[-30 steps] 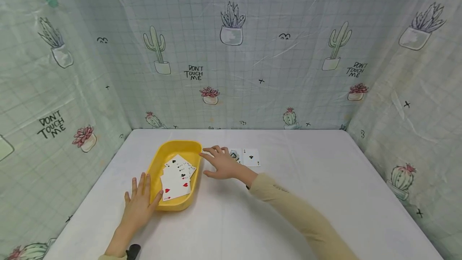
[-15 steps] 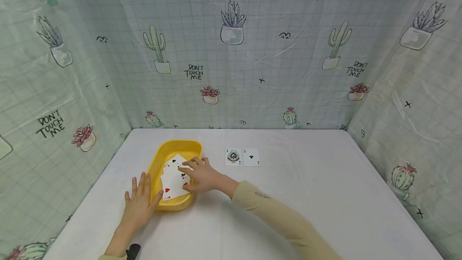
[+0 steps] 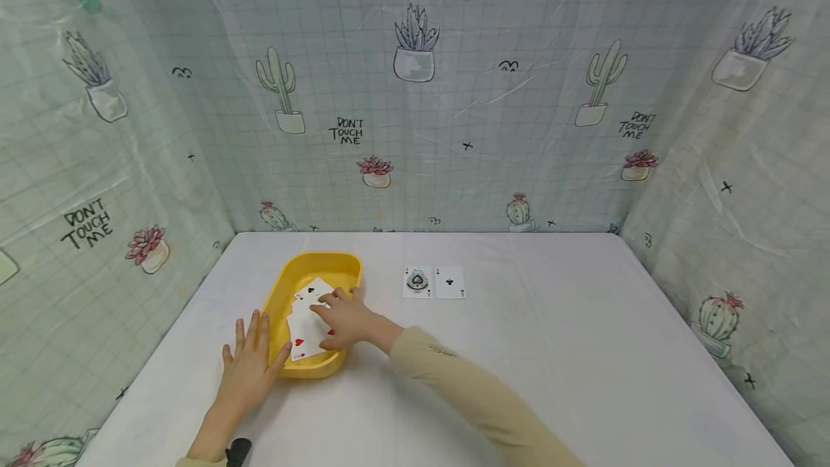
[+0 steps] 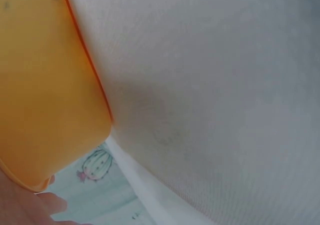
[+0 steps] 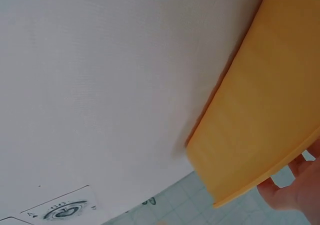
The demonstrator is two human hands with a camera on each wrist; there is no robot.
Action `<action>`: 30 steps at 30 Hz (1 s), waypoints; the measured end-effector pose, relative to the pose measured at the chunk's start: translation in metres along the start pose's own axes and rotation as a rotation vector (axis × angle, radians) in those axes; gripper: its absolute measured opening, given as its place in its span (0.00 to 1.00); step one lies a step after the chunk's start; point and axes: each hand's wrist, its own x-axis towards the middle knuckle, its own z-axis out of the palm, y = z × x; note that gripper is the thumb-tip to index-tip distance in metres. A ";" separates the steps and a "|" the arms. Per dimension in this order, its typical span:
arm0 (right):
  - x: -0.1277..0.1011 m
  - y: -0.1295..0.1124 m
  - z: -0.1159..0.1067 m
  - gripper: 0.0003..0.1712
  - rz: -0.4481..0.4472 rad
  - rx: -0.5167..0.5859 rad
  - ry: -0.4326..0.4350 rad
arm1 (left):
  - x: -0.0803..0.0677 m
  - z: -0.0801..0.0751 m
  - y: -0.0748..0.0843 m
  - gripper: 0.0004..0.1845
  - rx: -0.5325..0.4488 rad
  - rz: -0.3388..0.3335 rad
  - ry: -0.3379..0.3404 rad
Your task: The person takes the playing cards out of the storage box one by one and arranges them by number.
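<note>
A yellow tray (image 3: 324,260) sits at the left of the white table and holds several fanned playing cards (image 3: 308,337), face up. My right hand (image 3: 342,318) reaches into the tray, its fingers lying on the cards. My left hand (image 3: 249,366) rests flat on the table, thumb against the tray's near left wall. Two cards lie face up to the right of the tray: an ace of spades (image 3: 417,282) and an ace of clubs (image 3: 450,282). The wrist views show mostly the tray's outer wall (image 4: 45,85) (image 5: 265,115) and the spade card (image 5: 62,210).
Cactus-print curtain walls (image 3: 415,92) close in the table on the left, back and right. The white tablecloth (image 3: 551,337) stretches bare to the right of the two cards and along the near edge.
My right hand has moved left from beside the two table cards into the tray and now lies on the fanned cards. The left hand has stayed put.
</note>
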 end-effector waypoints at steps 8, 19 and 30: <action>0.011 -0.010 0.001 0.38 0.053 0.006 -0.086 | 0.000 0.002 -0.003 0.41 0.005 0.000 0.006; 0.015 -0.016 0.003 0.34 0.074 -0.049 -0.140 | 0.000 0.002 -0.003 0.42 0.006 -0.004 -0.007; 0.018 -0.018 0.009 0.27 0.125 -0.101 -0.150 | 0.001 0.002 -0.003 0.42 0.008 0.005 0.011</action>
